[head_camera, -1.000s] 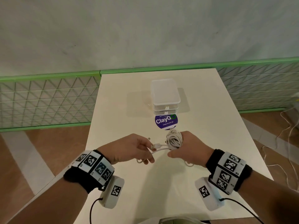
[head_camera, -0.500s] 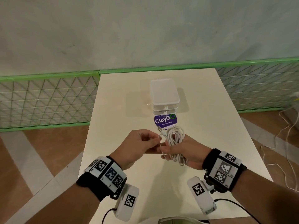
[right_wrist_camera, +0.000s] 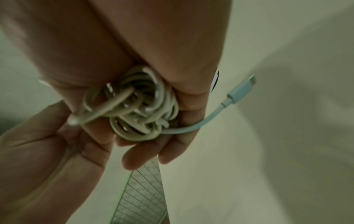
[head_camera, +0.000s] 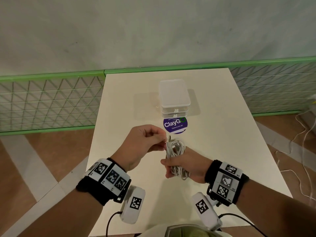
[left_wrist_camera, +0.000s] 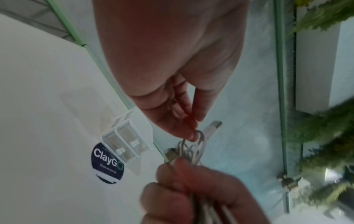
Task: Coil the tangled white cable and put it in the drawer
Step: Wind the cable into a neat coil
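The white cable (head_camera: 177, 151) is wound into a bundle of loops, held upright above the table. My right hand (head_camera: 181, 165) grips the bundle round its middle, fingers curled round the loops (right_wrist_camera: 138, 106). My left hand (head_camera: 153, 141) pinches a strand at the top of the bundle (left_wrist_camera: 193, 136), beside a plug end (left_wrist_camera: 213, 127). A second plug end (right_wrist_camera: 241, 89) sticks out free past my right hand. The small white drawer unit (head_camera: 174, 98) stands further back on the table, both its drawers pushed in.
A round purple ClayGo sticker (head_camera: 174, 125) lies on the white table (head_camera: 222, 134) just in front of the drawers. A green mesh fence (head_camera: 47, 100) runs behind the table. Loose white wires (head_camera: 301, 142) trail on the floor at the right.
Both hands rose and turned the bundle upright. The loose length between them was taken up, and my left hand moved in to the top of the coil.
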Tool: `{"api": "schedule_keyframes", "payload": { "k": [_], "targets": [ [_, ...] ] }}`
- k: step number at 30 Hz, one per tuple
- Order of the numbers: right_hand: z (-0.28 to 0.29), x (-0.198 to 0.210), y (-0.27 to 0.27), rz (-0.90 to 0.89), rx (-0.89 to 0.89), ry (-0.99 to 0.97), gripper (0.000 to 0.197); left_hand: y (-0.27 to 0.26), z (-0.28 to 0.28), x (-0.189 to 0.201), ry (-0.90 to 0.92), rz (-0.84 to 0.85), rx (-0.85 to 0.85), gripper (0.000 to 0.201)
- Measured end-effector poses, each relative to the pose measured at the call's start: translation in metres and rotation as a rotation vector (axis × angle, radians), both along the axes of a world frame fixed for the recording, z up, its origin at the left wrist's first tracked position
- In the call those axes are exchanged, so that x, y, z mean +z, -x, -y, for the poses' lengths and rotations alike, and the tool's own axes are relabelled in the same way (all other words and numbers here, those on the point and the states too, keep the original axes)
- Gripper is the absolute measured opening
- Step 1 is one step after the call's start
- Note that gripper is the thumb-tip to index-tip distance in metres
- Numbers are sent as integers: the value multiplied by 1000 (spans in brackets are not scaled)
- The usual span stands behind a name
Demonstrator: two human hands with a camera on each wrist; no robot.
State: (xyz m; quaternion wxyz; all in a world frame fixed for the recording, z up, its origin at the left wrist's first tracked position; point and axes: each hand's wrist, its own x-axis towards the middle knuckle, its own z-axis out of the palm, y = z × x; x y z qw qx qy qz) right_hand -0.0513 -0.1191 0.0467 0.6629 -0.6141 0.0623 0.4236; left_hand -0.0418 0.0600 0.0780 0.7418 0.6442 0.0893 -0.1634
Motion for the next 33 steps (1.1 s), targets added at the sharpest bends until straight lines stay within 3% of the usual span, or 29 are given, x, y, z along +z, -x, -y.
{"api": "schedule_keyframes", "payload": {
  "k": [1,3,5,7,10,14,19,25,30,33],
  "targets": [
    [1,-1,-1,-14,-39,-1,13,0,-1,-1,-42,68,10,10],
    [3,0,-5,-48,-88,30,16,2,-6,-3,-330,353,-40,27],
    [5,3,-10,-70,-34,80,17,7,-10,-2,-763,723,-289,63],
    [6,8,-13,-57,100,116,20,7,-10,1,-1146,1028,-584,85],
    [0,20,-13,-1,347,183,19,2,-5,-3,-1413,1153,-874,89],
    [-4,30,-14,-14,498,305,18,-4,1,-12,-1426,1268,-859,57],
    [-2,30,-18,-8,470,292,18,-4,6,-13,-1374,1125,-864,20],
    [-1,26,-23,112,481,291,33,3,7,-21,-1462,1022,-841,27],
    [-3,24,-22,111,471,318,24,5,10,-23,-1350,961,-807,56],
    [-4,26,-23,143,454,273,22,3,11,-24,-1272,960,-760,42]
  ]
}}
